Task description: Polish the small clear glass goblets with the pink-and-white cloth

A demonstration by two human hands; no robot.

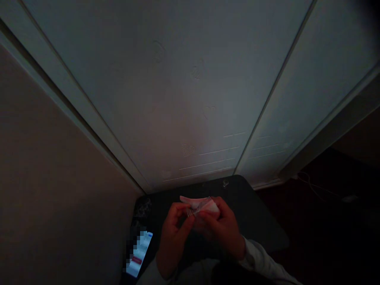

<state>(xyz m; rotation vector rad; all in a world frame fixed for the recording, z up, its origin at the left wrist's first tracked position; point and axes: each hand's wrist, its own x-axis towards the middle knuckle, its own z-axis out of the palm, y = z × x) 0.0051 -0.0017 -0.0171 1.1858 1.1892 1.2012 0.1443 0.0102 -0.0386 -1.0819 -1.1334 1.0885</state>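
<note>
Head view: one pink packet (212,207), likely light, soft and a little slippery, best pinched by its side edges, held above the middle of the dark table (257,217), between left hand (171,237) and right hand (228,229), both clamped on it; phone (141,251) near the table's left edge.

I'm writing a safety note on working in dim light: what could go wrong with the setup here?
The phone lies by the dark table's left side, near the left forearm, so a sleeve might nudge it off. The small clear item near the table's far edge could be overlooked in this gloom. The soft pink-and-white item between both hands may slip while only fingertips pinch it.
</note>
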